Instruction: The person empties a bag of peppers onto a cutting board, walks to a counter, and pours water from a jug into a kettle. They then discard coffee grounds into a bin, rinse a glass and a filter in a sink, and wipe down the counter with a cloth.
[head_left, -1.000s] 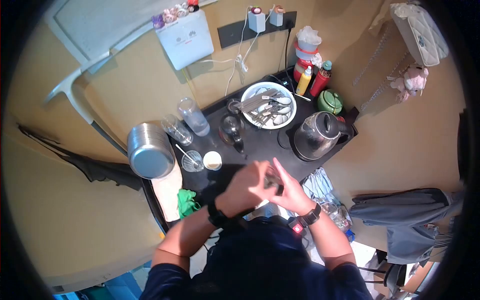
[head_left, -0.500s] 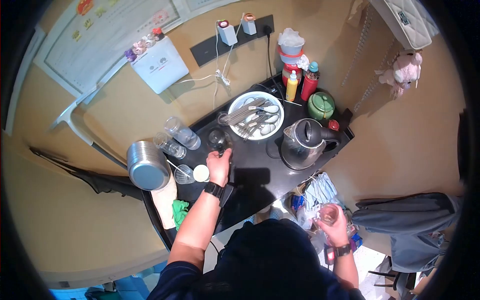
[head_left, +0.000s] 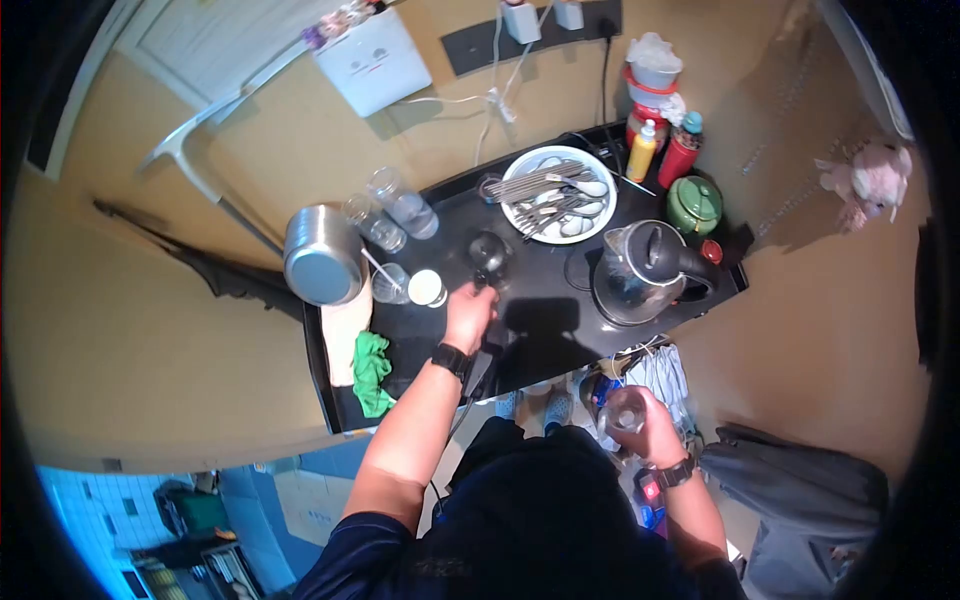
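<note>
My left hand (head_left: 468, 315) is closed on the handle of a dark glass pot (head_left: 490, 255) that rests on the black table (head_left: 420, 340). Just left of that hand are a white cup (head_left: 427, 288) and a clear glass (head_left: 390, 284) with a white stick in it. Off the table's front edge, at the lower right, my right hand (head_left: 655, 432) is wrapped round a clear drinking glass (head_left: 626, 409), whose round mouth faces the camera.
An electric kettle (head_left: 640, 275) stands right of a white bowl (head_left: 520, 223) of spoons and chopsticks. Two tall glasses (head_left: 408, 208) stand at the back left, near stacked metal bowls (head_left: 322, 255) and a green cloth (head_left: 371, 375). A green pot (head_left: 694, 205) is at the right.
The whole view has shifted, with the table now higher and further right in it. My left hand stays on the pot's handle and my right hand still holds the glass.
</note>
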